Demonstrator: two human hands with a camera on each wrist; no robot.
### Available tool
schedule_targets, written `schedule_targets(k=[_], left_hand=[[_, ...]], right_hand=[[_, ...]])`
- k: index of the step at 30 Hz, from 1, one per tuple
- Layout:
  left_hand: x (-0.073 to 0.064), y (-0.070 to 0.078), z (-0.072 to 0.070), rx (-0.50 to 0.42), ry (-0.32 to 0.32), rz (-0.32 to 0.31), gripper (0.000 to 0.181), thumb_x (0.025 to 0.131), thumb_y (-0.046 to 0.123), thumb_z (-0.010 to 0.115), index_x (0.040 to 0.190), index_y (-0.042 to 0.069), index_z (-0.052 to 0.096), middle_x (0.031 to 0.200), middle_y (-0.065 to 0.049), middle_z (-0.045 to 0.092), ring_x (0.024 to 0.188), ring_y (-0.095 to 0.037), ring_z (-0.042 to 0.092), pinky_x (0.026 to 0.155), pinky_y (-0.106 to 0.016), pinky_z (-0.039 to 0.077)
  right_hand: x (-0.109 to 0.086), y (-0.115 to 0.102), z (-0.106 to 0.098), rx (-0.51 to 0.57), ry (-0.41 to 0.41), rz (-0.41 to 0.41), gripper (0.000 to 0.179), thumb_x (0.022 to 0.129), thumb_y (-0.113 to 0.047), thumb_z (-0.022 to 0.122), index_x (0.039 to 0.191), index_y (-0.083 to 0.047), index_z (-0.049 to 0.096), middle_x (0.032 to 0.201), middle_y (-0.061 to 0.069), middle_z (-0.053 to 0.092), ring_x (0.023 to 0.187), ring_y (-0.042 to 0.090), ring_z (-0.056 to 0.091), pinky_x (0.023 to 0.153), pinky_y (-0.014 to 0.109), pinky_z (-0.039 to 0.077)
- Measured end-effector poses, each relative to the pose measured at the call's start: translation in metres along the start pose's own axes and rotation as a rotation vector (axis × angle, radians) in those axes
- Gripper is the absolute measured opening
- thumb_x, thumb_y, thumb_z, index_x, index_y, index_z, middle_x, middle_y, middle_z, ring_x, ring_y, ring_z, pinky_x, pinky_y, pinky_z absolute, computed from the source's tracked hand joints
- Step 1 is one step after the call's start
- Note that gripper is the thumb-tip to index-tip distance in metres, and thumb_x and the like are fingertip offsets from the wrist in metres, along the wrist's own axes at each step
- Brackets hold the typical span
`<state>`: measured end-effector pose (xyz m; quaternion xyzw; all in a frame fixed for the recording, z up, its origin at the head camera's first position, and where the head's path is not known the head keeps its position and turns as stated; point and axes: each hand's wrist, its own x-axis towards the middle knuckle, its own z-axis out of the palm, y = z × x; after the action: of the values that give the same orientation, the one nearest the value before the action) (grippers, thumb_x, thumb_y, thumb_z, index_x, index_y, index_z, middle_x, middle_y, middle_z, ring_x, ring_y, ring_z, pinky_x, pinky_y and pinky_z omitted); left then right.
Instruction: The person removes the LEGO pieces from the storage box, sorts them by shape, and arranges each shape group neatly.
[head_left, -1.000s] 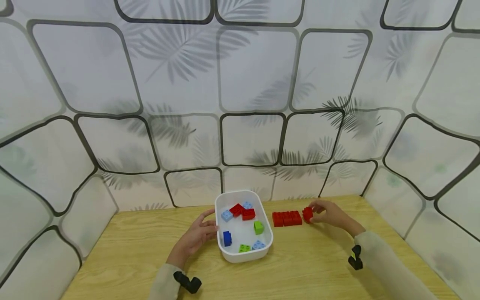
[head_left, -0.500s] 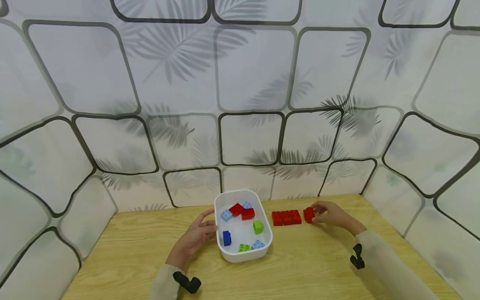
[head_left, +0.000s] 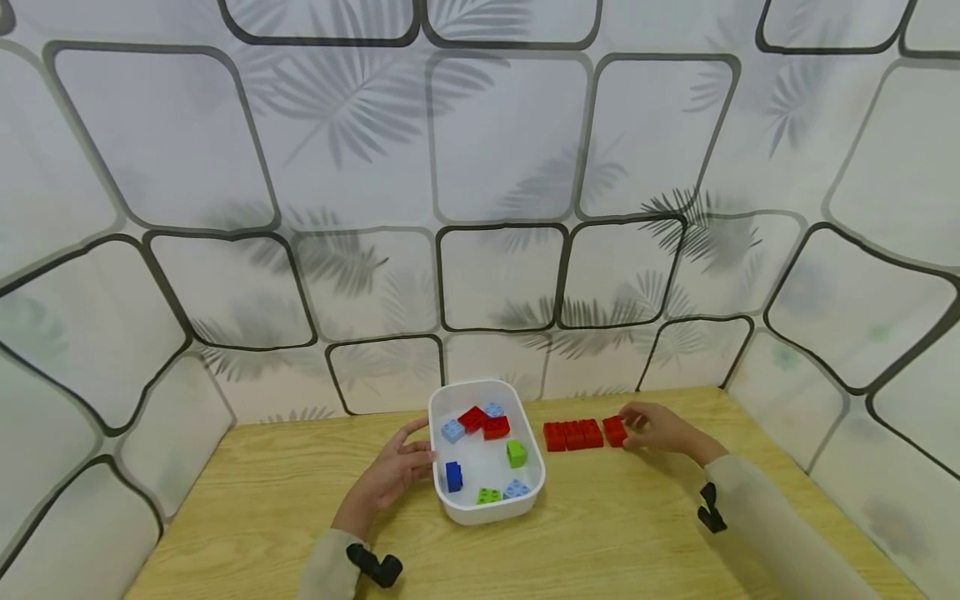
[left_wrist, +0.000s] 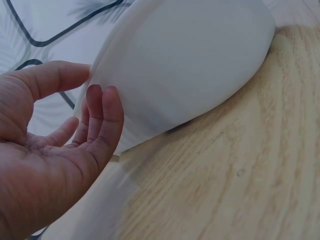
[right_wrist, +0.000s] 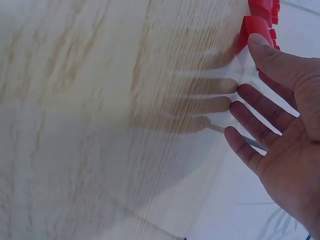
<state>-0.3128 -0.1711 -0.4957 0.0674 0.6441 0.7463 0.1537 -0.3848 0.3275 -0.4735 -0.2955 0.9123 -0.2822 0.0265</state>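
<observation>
A red plastic toy brick (head_left: 614, 432), studs up, was pinched in the right hand (head_left: 662, 428), right of lower centre in the head view. Just left of it, across a narrow gap, three red plastic bricks (head_left: 573, 435) lay in a row. At lower centre stood a white rounded-rectangular tub (head_left: 491, 515), its left side touched by the left hand (head_left: 395, 473); red, green and blue studded bricks (head_left: 496, 428) lay scattered inside.
</observation>
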Motion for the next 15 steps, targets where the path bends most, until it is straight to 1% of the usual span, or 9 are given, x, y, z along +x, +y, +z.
schedule_targets(k=[4,7,10,12,15], left_hand=[[0.000,0.000,0.000,-0.008,0.004,-0.001,0.074,0.098,0.003,0.062,0.159,0.009,0.021,0.122,-0.013,0.060,0.101,-0.015,0.065,0.091,-0.029,0.057],[-0.001,0.000,-0.001,-0.009,0.001,0.000,0.074,0.099,0.004,0.062,0.160,0.010,0.021,0.124,-0.014,0.060,0.103,-0.016,0.065,0.092,-0.029,0.056],[-0.001,0.000,-0.001,-0.009,-0.002,0.002,0.074,0.099,0.004,0.063,0.160,0.010,0.021,0.126,-0.016,0.060,0.105,-0.018,0.065,0.093,-0.029,0.056],[-0.001,0.000,0.000,-0.010,-0.003,0.003,0.074,0.099,0.005,0.062,0.160,0.011,0.021,0.127,-0.016,0.059,0.106,-0.019,0.065,0.093,-0.030,0.056],[-0.001,0.000,0.000,-0.013,-0.003,0.002,0.074,0.099,0.004,0.062,0.160,0.011,0.021,0.128,-0.017,0.059,0.107,-0.020,0.065,0.093,-0.029,0.056]], right_hand=[[0.002,-0.004,0.000,-0.001,-0.007,-0.024,0.041,0.087,-0.015,0.080,0.117,0.007,0.061,0.107,0.018,0.067,0.096,0.027,0.064,0.081,0.035,0.055],[0.003,-0.009,-0.001,-0.023,-0.012,-0.037,0.041,0.087,-0.015,0.080,0.117,0.007,0.061,0.107,0.018,0.067,0.095,0.028,0.064,0.081,0.035,0.055],[0.003,-0.013,-0.002,-0.038,-0.017,-0.032,0.042,0.087,-0.014,0.080,0.117,0.007,0.061,0.109,0.020,0.066,0.096,0.031,0.064,0.083,0.038,0.055],[0.003,-0.013,-0.002,-0.030,-0.021,-0.037,0.043,0.088,-0.015,0.080,0.118,0.008,0.061,0.110,0.021,0.066,0.097,0.033,0.064,0.084,0.042,0.055],[0.003,-0.010,-0.004,-0.009,-0.020,-0.082,0.043,0.088,-0.018,0.079,0.117,0.008,0.061,0.109,0.020,0.066,0.096,0.031,0.063,0.083,0.045,0.055]])
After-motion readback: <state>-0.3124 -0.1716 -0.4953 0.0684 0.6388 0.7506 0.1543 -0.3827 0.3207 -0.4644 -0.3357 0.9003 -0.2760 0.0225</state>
